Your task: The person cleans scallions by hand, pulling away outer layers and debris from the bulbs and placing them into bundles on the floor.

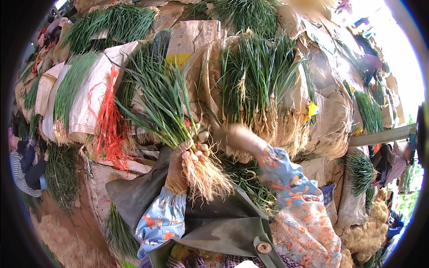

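My left hand (178,162), in a brown glove, is closed around a bunch of green garlic plants (197,155) in front of my chest. Pinkish-white bulbs and long pale roots hang to the right of the fist, while the green leaves fan up and to the left. My right hand (244,138) is strongly blurred beside the bulbs, so its fingers and anything in them cannot be made out. Beyond it, a row of loose green garlic (258,77) lies on woven sacking, roots towards me. A dark rubber apron (214,214) covers my lap.
Red plastic strips (112,124) hang over a white woven sack (97,90) on the left. More green bundles (110,25) lie along the far side. Root trimmings (67,239) pile at lower left. Other people (28,167) sit at both edges. A wooden beam (380,135) juts in at right.
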Motion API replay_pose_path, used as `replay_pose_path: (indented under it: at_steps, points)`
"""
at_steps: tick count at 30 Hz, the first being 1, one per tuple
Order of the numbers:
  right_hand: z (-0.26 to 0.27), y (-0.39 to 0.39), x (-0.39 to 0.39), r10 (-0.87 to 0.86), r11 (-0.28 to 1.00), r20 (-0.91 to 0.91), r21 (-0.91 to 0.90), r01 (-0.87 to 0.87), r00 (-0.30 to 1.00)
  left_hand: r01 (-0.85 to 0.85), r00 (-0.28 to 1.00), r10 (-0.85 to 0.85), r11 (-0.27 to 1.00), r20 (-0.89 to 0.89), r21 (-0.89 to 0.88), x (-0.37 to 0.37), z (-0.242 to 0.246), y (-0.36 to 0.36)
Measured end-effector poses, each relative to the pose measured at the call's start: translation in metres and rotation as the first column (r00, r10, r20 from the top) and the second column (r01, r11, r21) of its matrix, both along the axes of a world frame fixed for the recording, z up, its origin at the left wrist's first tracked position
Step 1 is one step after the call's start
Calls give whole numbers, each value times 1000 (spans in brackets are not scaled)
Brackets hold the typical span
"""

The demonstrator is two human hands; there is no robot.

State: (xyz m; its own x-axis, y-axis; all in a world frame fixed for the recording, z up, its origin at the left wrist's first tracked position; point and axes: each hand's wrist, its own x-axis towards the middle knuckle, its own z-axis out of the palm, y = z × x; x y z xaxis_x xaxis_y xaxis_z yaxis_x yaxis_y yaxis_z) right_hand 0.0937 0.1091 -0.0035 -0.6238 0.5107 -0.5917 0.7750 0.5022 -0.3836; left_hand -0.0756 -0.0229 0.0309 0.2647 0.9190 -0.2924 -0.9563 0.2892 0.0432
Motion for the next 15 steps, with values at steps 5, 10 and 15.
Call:
replay_pose_path:
  at_steps: [5,10,15]
  points:
    - [-37,78,-27,-485,697,-348,400,595,802,-2,984,30,988,-178,157,15,-2,8]
    - [-11,31,-22,-550,834,-587,-347,429,594,-12,940,-15,997,-342,-76,4,-6,5]
    - [-27,-68,44,600,788,138,62,-612,788,-113,899,93,993,-429,-21,16,5,4]
